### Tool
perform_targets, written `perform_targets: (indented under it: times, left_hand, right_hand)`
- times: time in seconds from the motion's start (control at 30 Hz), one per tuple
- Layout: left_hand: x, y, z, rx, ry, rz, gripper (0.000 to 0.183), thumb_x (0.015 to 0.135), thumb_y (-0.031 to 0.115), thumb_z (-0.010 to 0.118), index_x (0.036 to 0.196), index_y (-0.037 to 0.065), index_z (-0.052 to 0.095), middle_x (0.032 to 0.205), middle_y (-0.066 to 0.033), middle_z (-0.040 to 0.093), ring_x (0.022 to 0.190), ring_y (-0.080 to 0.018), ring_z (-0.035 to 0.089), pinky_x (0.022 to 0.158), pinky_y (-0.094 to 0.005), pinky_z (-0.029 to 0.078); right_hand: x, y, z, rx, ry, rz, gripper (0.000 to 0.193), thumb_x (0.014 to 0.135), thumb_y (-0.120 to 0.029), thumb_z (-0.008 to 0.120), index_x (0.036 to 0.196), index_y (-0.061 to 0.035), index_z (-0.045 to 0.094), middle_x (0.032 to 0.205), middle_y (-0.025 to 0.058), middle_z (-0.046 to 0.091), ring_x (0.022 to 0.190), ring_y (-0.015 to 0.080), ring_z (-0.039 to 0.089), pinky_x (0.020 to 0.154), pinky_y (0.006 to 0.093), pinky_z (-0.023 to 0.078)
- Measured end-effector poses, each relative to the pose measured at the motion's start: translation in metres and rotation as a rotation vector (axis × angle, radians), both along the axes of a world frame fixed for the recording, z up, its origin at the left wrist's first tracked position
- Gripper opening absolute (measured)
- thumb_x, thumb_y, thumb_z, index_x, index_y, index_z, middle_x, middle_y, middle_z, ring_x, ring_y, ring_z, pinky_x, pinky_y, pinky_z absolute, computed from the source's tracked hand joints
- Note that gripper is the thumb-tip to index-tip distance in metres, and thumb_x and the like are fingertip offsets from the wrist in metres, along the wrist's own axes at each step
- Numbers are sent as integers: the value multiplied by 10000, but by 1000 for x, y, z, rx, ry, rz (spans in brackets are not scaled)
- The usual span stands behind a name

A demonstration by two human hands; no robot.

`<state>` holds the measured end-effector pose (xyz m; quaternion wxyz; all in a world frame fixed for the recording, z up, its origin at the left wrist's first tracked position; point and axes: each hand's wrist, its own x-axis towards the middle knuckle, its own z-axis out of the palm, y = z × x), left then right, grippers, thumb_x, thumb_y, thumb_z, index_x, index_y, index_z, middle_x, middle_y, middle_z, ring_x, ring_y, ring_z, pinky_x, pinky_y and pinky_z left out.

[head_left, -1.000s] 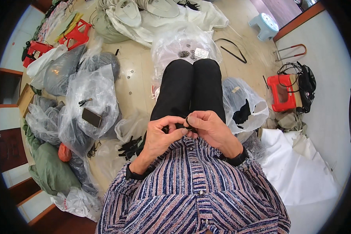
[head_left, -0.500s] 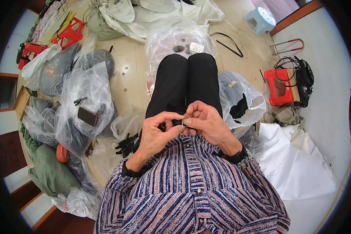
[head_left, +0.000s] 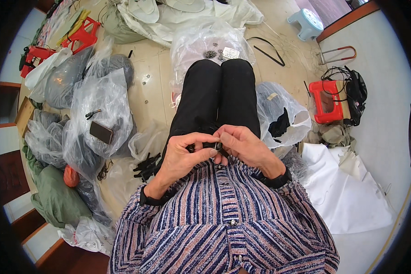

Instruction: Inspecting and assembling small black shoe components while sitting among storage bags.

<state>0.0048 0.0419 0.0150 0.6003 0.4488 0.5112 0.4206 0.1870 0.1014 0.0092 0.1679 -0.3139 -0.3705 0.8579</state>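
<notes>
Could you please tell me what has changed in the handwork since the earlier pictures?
Since half a second ago, the right hand has shifted its grip on the narrow black strip, thumb tip edging away from the body; a dark end now shows nearer the body. Nothing was visibly picked up or released. The left hand keeps its pinch, and the dark rectangular phone stays on the clear plastic bag.

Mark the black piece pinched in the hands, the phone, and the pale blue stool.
Black piece (head_left: 209,145): head view, on its visible stretch.
Phone (head_left: 101,132): head view, middle of its dark flat face.
Pale blue stool (head_left: 311,19): head view, on its round seat.
</notes>
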Motion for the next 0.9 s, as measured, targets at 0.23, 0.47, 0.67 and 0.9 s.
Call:
perform_targets:
  times: [0.23, 0.47, 0.67, 0.9]
  left_hand:
    - [1, 0, -2, 21, -18, 19, 273, 708, -38, 660, 976, 6, 634, 592, 59, 458, 555, -18, 436, 517, -159, 357]
    - [2, -1, -5, 14, 10, 30, 276, 719, 30, 676, 993, 36, 646, 565, 47, 473, 528, -6, 405, 498, -158, 327]
    - [0, 2, 1, 27, -15, 205, 466, 723, 50, 679, 1164, 25, 531, 595, 56, 472, 522, -6, 396, 517, -162, 335]
    - [-2, 6, -4, -123, -182, 102, 211, 789, 94, 642, 971, 6, 581, 641, 54, 515, 602, -14, 443, 591, -164, 367]
  right_hand:
    - [3, 2, -1, 48, -13, 103, 240, 894, -205, 496, 924, 26, 552, 740, 79, 606, 642, 120, 593, 536, 211, 463]
    - [-7, -7, -8, 72, 31, -3, 206, 885, -195, 511, 881, 8, 548, 698, 53, 591, 608, 97, 571, 534, 201, 455]
    - [-5, -4, -6, 91, -59, -161, 174, 877, -202, 536, 837, -33, 546, 657, 9, 571, 578, 66, 543, 487, 177, 407]
    - [-9, -1, 5, 220, -148, -40, 195, 896, -217, 501, 882, -31, 559, 687, -1, 581, 565, 39, 507, 482, 165, 392]
